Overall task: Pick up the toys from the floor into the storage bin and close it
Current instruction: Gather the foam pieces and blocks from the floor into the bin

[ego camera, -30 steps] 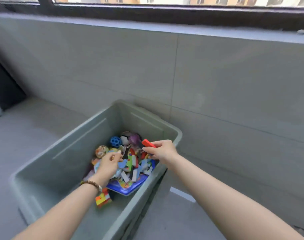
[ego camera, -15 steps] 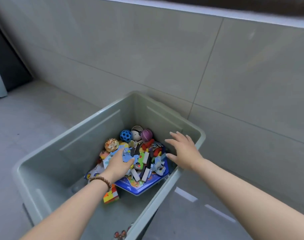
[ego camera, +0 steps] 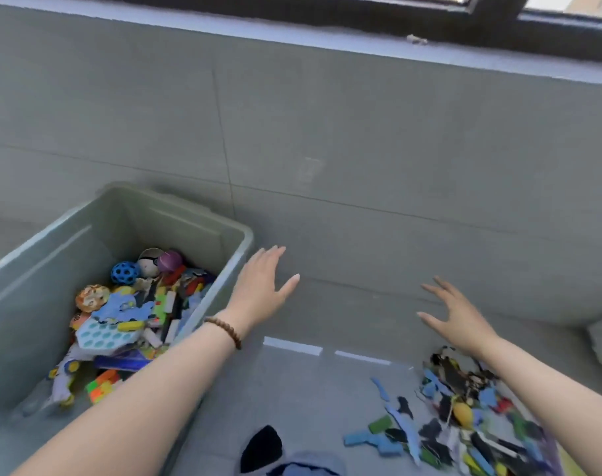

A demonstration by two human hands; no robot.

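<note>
A grey-green storage bin stands open on the floor at the left. Inside lie several toys: a blue holed ball, a purple ball, a pale blue bubble pad and coloured blocks. A heap of small coloured toy pieces lies on the floor at the lower right. My left hand hovers just right of the bin's rim, fingers spread and holding nothing. My right hand is spread open above the far edge of the floor heap, also with nothing in it.
A tiled grey wall runs close behind the bin, with a window sill above. Two white strips mark the floor between bin and heap. A black and blue object lies at the bottom middle.
Both hands left the bin and swung right toward the floor heap. The red piece held a second ago is gone from my right hand. The view turned right, showing the heap.
</note>
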